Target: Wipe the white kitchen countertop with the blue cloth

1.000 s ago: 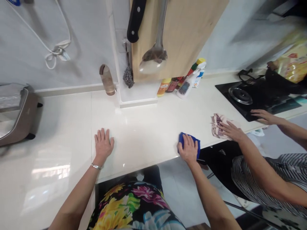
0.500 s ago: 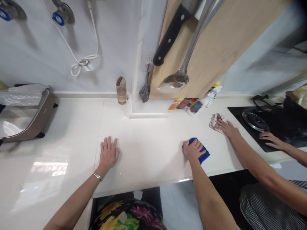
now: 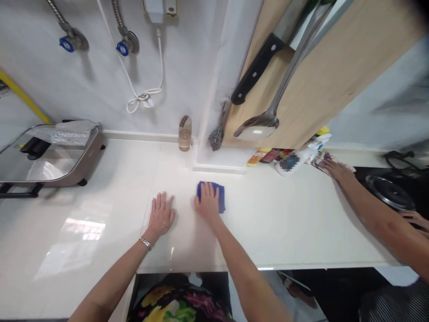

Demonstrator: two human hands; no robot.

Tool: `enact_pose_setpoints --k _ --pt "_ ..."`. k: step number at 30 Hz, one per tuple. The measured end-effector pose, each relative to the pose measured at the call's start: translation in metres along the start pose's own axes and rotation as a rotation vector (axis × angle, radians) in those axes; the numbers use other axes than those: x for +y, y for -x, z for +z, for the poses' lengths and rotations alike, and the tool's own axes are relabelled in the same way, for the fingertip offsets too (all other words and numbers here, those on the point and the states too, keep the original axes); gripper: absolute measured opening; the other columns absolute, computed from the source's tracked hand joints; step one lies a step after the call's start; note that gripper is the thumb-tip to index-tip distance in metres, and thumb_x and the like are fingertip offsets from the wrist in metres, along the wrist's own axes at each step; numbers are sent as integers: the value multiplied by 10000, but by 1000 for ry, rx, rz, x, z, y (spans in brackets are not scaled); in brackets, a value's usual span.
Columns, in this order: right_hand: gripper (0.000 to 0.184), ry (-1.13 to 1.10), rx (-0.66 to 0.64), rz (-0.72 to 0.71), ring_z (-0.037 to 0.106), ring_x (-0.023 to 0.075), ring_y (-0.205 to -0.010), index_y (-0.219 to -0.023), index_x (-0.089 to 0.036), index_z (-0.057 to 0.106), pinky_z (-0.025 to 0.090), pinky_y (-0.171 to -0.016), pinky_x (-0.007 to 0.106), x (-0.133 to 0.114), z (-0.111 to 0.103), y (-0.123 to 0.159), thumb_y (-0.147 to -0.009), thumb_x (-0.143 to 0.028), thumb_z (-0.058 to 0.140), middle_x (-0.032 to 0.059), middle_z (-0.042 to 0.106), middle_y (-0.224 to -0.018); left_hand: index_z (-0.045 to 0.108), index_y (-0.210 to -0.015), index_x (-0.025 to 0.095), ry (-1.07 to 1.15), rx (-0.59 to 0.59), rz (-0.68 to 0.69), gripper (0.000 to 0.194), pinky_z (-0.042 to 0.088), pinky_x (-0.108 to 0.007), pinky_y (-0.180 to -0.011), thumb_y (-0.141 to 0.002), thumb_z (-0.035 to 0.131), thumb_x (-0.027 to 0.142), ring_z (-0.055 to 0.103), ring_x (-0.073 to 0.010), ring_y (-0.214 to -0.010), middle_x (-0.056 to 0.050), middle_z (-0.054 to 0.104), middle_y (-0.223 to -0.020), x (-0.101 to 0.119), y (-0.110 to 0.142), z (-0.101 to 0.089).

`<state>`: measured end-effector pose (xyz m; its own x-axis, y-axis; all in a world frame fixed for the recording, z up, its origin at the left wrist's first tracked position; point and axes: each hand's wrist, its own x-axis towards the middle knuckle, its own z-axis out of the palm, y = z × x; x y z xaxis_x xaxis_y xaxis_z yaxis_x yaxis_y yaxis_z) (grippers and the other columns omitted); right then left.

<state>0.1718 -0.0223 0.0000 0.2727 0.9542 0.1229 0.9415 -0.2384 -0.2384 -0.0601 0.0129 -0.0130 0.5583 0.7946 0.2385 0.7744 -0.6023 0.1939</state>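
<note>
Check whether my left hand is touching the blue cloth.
Apart. The head view shows bare white counter between the left hand and the blue cloth under the right hand.

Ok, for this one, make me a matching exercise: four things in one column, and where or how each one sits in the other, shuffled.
Things:
1. Blue cloth
2. Left hand
3. Metal scourer
4. Lidded pan

Places or states:
A. Hanging beside the wooden board
B. At the left edge of the picture
C. Palm down on the counter, fingers spread
D. Under the right hand

Pairs: 1-D, 2-C, 3-A, 4-B
</note>
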Motion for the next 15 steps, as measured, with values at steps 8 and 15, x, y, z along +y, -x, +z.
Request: enact_pose_setpoints --k 8,15 --pt "676 -113 -35 -238 181 270 -1539 -1573 -132 263 70 -1276 559 -18 -18 105 -1004 -476 383 102 281 -1645 483 -1487 131 59 38 -6 553 177 -631 -1215 -997 371 361 115 -372 -1555 -198 302 -1633 -2 -4 0" --pt "677 -117 -49 -253 251 271 -1521 -1560 -168 309 132 -1280 560 36 -41 167 -958 -418 490 86 335 -1624 515 -1459 130 124 61 -26 569 176 -613 -1229 -1004 325 411 141 -354 -1555 -196 314 -1628 -1 -6 2"
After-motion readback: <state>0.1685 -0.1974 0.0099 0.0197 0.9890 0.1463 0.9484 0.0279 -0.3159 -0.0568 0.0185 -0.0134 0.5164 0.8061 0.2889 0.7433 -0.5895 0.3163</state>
